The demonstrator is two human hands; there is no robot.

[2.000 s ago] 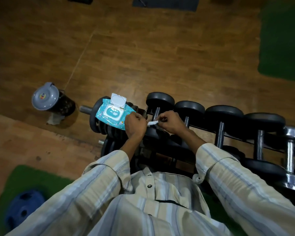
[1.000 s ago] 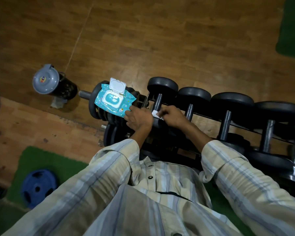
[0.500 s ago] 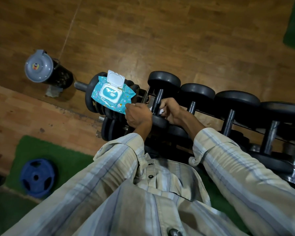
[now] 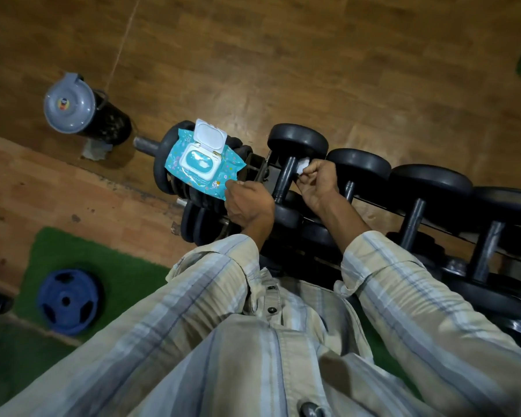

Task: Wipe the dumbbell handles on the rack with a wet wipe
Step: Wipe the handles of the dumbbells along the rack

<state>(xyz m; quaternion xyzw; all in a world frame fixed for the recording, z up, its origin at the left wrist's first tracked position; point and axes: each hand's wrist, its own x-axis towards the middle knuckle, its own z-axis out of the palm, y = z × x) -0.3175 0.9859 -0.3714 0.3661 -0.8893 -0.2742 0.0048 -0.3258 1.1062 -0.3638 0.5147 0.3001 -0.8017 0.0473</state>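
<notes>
A row of black dumbbells lies on the rack (image 4: 370, 203), running right from the centre. My right hand (image 4: 316, 185) holds a small white wet wipe (image 4: 302, 167) pressed against the upper part of the handle (image 4: 285, 182) of the leftmost dumbbell. My left hand (image 4: 247, 203) rests in a fist by that dumbbell's near head, beside the corner of the blue wipes pack (image 4: 203, 164). The pack lies on stacked black weight plates (image 4: 169, 176) with its white lid flipped up.
A black bin with a grey lid (image 4: 69, 106) stands on the wooden floor at the left. A blue weight plate (image 4: 68, 300) lies on green turf at the lower left. More dumbbells (image 4: 415, 212) fill the rack to the right.
Both hands held the wipe between them in front of the rack. Now the right hand alone has carried it up onto the leftmost dumbbell's handle, and the left hand has dropped beside the pack.
</notes>
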